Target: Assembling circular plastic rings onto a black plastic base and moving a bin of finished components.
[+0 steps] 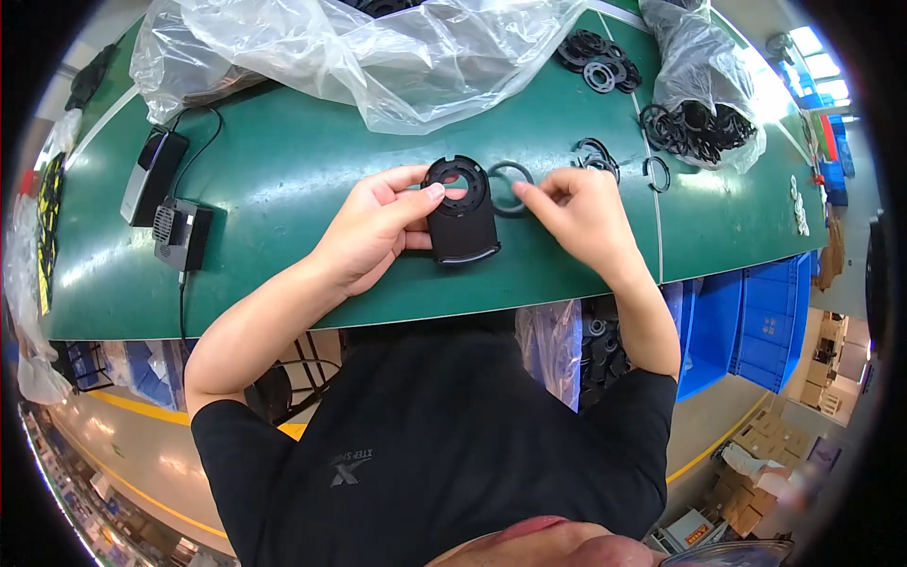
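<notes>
Green tabletop [312, 161]: left fingers [418, 203] hold housing [463, 234], right fingers [535, 199] hold ring [494, 193].

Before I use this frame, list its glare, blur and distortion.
Head view: whitish glare on the green tabletop, highlights on the large plastic bag; head view: right hand and dark ring look slightly smeared; head view: the tabletop's near edge bows, and picture corners are black.

Left of the left hand [370, 225], 1 long black-and-grey unit [154, 180] and 1 vented box [184, 234] sit close together on the green table [293, 142]. Crumpled clear plastic [397, 80] lies beyond the hands. Right of the right hand [588, 217] are blue bins [767, 317], then cardboard boxes [770, 442].
</notes>
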